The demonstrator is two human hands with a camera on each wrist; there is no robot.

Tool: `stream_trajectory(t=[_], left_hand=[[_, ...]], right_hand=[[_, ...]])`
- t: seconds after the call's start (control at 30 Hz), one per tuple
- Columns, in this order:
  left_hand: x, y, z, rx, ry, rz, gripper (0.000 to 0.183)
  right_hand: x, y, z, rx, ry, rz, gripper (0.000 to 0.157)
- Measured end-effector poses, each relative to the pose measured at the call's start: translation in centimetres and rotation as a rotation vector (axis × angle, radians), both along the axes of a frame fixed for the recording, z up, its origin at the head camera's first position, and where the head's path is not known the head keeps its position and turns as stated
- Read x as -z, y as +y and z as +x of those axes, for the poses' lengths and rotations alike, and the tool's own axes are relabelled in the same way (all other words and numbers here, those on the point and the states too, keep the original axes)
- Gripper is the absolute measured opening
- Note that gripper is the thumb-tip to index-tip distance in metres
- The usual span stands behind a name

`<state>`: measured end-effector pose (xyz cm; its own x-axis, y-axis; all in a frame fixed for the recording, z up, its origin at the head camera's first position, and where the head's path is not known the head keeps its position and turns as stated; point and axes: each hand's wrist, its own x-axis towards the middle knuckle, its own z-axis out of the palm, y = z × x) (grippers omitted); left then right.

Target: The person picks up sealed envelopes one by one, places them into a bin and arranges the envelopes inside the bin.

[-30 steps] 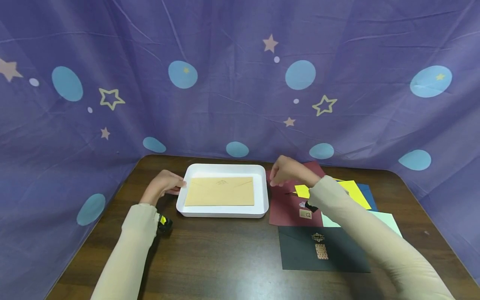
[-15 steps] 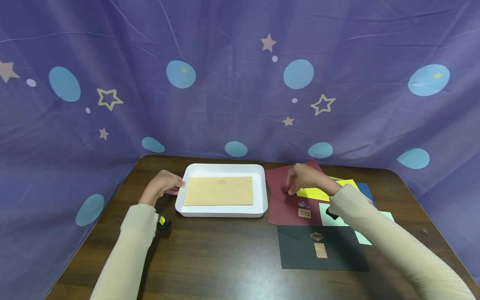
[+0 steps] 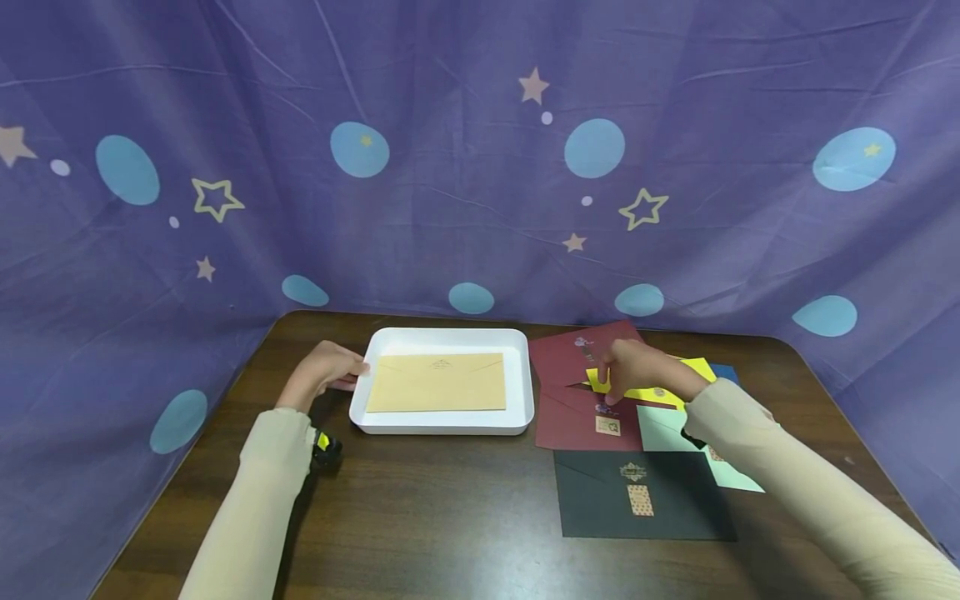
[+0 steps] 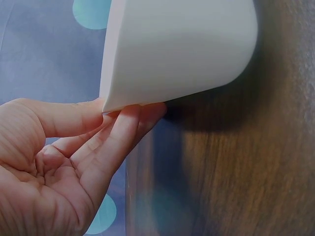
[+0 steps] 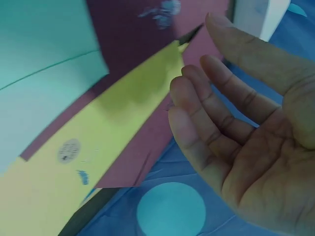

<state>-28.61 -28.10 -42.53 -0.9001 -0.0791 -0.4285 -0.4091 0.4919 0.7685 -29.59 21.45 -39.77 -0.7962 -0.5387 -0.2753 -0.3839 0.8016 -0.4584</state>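
Yellow envelope [image 5: 123,113] lies to the right of the white tray [image 3: 450,341], partly hidden in the head view by your right hand [image 3: 637,367]. That hand's fingers are loosely spread and grip nothing; whether they touch paper is unclear. Your left hand [image 3: 322,367] pinches the tray's left rim between thumb and fingers.

So far, you seem to have one piece placed: the tan envelope [image 3: 437,387] lies flat inside the tray. The others lie outside it, on the right of the surface [image 3: 420,500]: the far maroon envelope [image 3: 558,362], the near maroon envelope [image 3: 558,429], the dark envelope [image 3: 592,504] nearest you, the pale green envelope [image 3: 663,429] and the blue envelope [image 3: 724,375]. Most therefore look left to do.

You can read no brand or word. The yellow one bears a blurred round mark [image 5: 68,150]; the tan one, a tiny emblem [image 3: 440,364]; the dark one, a gold emblem [image 3: 633,472] and a patterned sticker [image 3: 641,500]. Any lettering is too small.
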Motion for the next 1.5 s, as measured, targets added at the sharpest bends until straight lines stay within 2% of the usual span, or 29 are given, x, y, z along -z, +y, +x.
stream_trajectory(t=[0.23, 0.5, 0.8, 1.07, 1.5], left_hand=[[-0.3, -0.1, 0.0, 0.013, -0.006, 0.01, 0.038], [-0.4, 0.2, -0.1, -0.005, -0.014, -0.026, 0.041], [-0.1, -0.1, -0.3, 0.001, -0.007, -0.02, 0.041], [-0.3, 0.1, -0.1, -0.002, -0.012, -0.006, 0.041], [0.0, 0.1, 0.0, -0.006, 0.004, -0.009, 0.04]], right_hand=[[1.3, 0.2, 0.0, 0.009, -0.006, 0.08, 0.036], [1.7, -0.2, -0.2, 0.02, 0.015, 0.164, 0.048], [1.9, -0.3, -0.3, 0.039, 0.012, 0.163, 0.047], [2.8, -0.5, -0.2, 0.012, 0.071, 0.182, 0.037], [3.1, -0.8, 0.4, 0.011, 0.128, 0.247, 0.036]])
